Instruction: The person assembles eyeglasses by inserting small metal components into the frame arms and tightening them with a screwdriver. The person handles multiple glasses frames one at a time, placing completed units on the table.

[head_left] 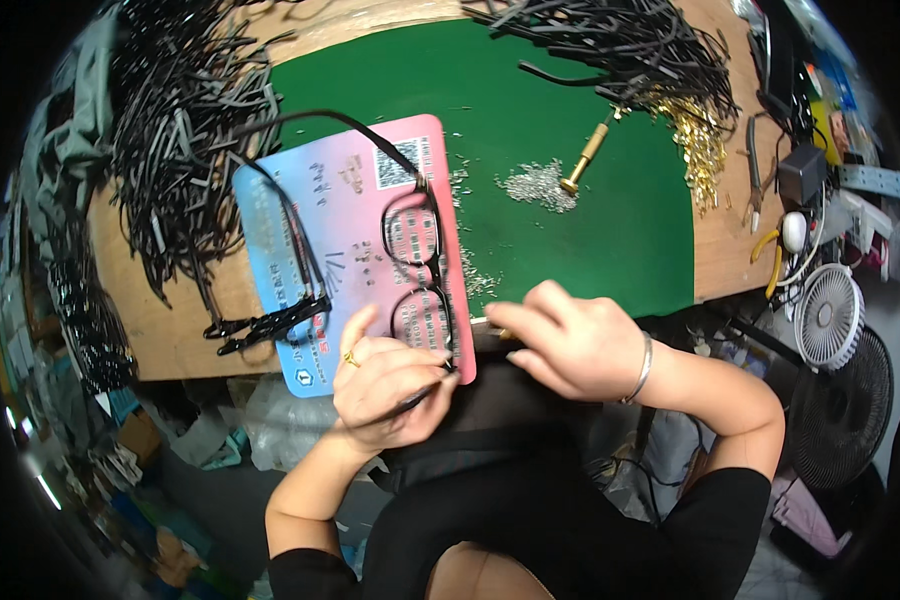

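Observation:
A black eyeglass frame [413, 262] lies on a pink-and-blue card [345, 215] at the table's near edge. My left hand [385, 385], with a ring on one finger, is closed around the near end of the frame, gripping a thin black piece. My right hand [570, 340], a bangle on its wrist, is curled just right of the frame with a small brass-coloured piece pinched at its fingertips. Black temple arms [270, 322] lie across the card's left side.
A green mat [590, 210] covers the wooden table [170, 330]. A brass-handled tool [588, 155] lies by a heap of tiny silver screws [538, 185]. Piles of black temple arms [180, 120] lie at left and at the top right [620, 45], with gold parts [700, 140]. Two fans [828, 315] stand right.

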The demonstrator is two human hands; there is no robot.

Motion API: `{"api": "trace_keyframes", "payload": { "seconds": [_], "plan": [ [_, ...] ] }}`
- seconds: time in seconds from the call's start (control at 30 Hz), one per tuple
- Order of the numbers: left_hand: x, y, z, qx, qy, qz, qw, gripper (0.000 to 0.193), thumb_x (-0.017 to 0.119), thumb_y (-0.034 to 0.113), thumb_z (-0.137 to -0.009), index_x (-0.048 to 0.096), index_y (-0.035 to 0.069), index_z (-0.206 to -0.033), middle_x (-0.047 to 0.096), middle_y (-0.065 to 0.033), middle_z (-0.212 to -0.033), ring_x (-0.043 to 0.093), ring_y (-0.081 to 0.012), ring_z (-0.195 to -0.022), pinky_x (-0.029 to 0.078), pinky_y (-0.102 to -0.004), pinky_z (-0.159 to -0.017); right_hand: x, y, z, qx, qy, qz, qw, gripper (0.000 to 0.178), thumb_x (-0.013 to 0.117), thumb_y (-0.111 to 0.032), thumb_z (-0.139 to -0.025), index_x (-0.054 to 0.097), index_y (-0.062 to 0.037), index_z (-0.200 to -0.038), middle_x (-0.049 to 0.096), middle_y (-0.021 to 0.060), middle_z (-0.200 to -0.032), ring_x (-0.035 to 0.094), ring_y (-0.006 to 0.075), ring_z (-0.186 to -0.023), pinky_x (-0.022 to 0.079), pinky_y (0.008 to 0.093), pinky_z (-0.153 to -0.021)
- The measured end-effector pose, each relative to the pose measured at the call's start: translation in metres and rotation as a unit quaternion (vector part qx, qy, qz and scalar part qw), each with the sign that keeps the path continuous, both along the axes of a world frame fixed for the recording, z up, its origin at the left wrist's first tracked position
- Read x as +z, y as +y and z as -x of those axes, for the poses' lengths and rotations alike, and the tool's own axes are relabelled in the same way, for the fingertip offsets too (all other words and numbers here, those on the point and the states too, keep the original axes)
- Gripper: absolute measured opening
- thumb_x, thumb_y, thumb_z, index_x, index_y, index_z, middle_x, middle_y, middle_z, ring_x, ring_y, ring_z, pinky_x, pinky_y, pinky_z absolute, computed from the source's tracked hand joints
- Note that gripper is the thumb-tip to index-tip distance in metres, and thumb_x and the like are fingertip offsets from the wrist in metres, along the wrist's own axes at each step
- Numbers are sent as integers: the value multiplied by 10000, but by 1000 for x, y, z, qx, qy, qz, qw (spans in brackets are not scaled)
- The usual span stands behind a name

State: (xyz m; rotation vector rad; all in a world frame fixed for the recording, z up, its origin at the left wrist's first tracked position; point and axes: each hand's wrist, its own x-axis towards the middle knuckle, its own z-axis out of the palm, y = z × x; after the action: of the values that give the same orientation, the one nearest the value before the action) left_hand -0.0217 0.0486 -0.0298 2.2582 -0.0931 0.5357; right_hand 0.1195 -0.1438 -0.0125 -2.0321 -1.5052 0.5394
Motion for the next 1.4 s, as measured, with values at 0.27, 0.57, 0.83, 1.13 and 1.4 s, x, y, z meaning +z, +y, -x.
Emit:
{"api": "trace_keyframes", "payload": {
  "seconds": [0.27, 0.57, 0.83, 1.13, 1.4],
  "plan": [
    [48, -12, -4, -145, 45, 13, 988, 355, 748, 63, -660, 611, -27, -974, 618, -86, -765, 499, -150, -484, 417, -253, -435, -10, 11, -9, -18, 69, 24, 997, 330, 552, -197, -844, 502, -63, -1141, 507, 107, -894, 589, 274, -690, 502, 356, -589],
    [40, 29, 26, 170, 111, -35, 978, 292, 778, 84, -636, 637, 52, -889, 648, -45, -769, 564, -187, -625, 444, -289, -572, -11, 13, -13, -9, 59, 19, 998, 294, 572, -175, -825, 532, -62, -1093, 515, 103, -832, 576, 273, -646, 488, 351, -553],
    [6, 88, 4, 66, 70, -249, 964, 343, 748, 128, -618, 608, 80, -926, 578, -28, -853, 540, -206, -731, 440, -336, -678, -7, 12, -6, -38, 59, 19, 997, 280, 587, -156, -809, 553, -55, -1068, 547, 105, -830, 582, 269, -649, 484, 342, -564],
    [32, 184, 0, 501, 182, -145, 834, 288, 615, 271, -837, 562, 9, -947, 622, -115, -731, 606, -290, -687, 468, -382, -648, -7, 16, -7, -53, 56, 35, 996, 252, 579, -138, -809, 565, -50, -1045, 557, 107, -823, 580, 267, -653, 484, 340, -569],
    [27, 221, -18, 528, 98, -248, 807, 190, 628, 234, -832, 666, 82, -939, 665, -136, -799, 642, -295, -707, 494, -372, -650, -15, 7, -6, -52, 26, -11, 998, 259, 588, -193, -819, 554, -59, -1037, 541, 101, -812, 580, 270, -655, 490, 344, -558]
  ]
}}
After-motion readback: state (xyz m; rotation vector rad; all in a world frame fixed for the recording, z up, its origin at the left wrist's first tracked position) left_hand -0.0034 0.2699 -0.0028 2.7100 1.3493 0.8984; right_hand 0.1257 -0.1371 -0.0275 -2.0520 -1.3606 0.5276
